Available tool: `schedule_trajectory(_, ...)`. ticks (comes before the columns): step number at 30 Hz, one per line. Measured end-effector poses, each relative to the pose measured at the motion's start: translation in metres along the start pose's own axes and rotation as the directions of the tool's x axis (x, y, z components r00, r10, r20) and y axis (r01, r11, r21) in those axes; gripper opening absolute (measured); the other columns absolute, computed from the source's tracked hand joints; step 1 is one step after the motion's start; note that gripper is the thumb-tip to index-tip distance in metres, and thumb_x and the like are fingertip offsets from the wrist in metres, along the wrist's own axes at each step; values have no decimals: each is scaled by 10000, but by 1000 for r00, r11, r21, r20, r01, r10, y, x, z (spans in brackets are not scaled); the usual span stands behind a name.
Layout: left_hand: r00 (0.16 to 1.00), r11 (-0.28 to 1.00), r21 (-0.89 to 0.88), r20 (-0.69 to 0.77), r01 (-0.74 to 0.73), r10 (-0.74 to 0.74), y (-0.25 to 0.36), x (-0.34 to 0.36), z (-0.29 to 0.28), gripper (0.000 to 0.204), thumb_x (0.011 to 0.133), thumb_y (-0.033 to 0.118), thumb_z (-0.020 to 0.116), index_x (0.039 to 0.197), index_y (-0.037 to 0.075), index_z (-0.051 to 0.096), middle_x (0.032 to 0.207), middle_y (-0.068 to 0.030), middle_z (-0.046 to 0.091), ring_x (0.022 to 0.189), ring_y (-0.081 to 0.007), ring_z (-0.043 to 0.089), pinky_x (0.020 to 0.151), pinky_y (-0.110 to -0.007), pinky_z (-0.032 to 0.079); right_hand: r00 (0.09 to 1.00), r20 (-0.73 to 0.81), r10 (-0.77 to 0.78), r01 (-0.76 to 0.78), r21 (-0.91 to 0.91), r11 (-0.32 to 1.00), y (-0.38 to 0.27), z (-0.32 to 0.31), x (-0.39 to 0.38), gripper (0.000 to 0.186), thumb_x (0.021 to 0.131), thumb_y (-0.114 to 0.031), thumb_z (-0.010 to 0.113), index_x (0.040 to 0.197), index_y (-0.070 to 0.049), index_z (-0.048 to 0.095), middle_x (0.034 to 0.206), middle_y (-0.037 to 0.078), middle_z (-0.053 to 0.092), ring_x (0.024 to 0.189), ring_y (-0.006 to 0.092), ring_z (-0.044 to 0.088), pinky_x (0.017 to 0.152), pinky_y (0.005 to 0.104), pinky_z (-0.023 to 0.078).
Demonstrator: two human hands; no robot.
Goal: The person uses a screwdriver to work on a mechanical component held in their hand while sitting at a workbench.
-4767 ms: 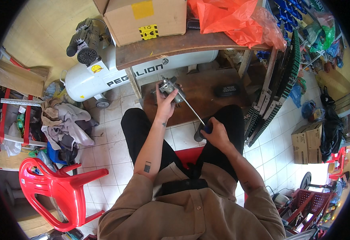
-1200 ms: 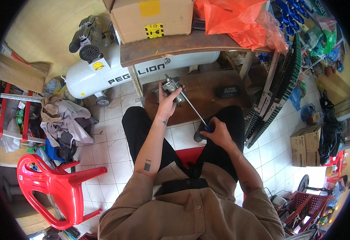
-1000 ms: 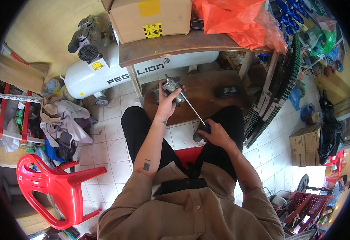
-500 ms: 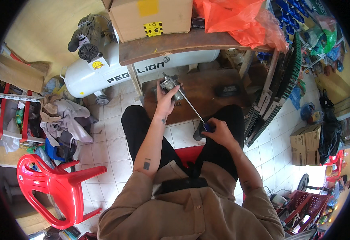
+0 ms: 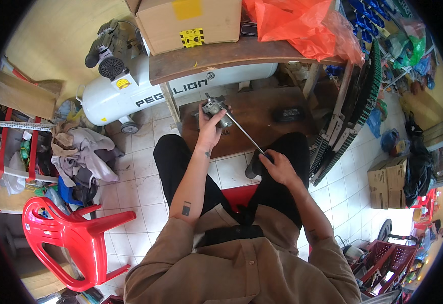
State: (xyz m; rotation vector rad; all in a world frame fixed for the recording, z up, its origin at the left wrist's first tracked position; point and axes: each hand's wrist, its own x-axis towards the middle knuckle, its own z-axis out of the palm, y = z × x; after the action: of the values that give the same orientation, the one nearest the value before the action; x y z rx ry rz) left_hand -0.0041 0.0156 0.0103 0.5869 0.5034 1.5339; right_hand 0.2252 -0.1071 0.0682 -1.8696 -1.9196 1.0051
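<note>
Held up over the low wooden shelf is a grey metal machine part with a short shaft sticking out of its top; its exact kind cannot be made out. My left hand is closed around it from below, the thumb across its front. A screwdriver with a long, thin metal shank slants from the part down to the right. Above my right thigh, my right hand is wrapped around its handle, which the fingers mostly hide. The screwdriver's tip meets the part beside my left thumb.
Ahead stands a wooden bench bearing a cardboard box and orange plastic bags. Behind it lies a white air compressor tank. A red plastic chair is at left; dark slatted strips lean at right.
My right hand has turned and shifted slightly on the screwdriver, so the blue handle that showed before is now covered. My left hand and the metal part stay nearly in place.
</note>
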Motion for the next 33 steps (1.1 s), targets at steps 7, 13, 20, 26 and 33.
schedule_trajectory(7,999,1000,-9,-32,-7,7,-7,2,-2,489,865,-76,654,1221,110,374,1110,-154,600,997,-292,663,867,-435,571,969,-47,-242,241,-33,970,28,4,1,437,827,-261,747,1137,9,597,1014,209,683,942,407,650,826,458,512)
schedule_trajectory(13,1000,999,40,23,-16,15,-9,-1,-1,519,868,-41,630,1280,126,362,1161,-175,582,1034,-344,646,872,-473,571,982,-147,-120,99,-145,984,17,20,2,394,788,-265,796,1002,-6,590,922,194,684,894,404,658,807,456,523)
schedule_trajectory(20,999,1000,20,44,-17,16,-9,0,-4,523,869,-22,632,1285,135,357,1176,-183,581,1040,-344,640,887,-472,564,992,13,-123,124,-176,977,9,12,1,440,897,-377,671,1099,-6,546,914,243,668,944,418,648,840,497,500)
schedule_trajectory(26,999,999,2,10,-37,37,-8,2,-5,499,871,-2,639,1269,134,371,1213,-191,581,1037,-340,639,900,-464,557,988,-39,-152,151,-23,988,16,8,-4,343,930,-316,628,1071,-7,579,910,236,665,956,388,650,838,485,505)
schedule_trajectory(33,999,999,11,25,-38,38,-7,-1,0,476,864,29,631,1257,129,382,1201,-180,583,1031,-344,638,892,-473,554,948,-161,-274,228,-255,940,15,15,-3,425,865,-361,710,1037,-13,537,868,205,682,857,379,677,758,461,527)
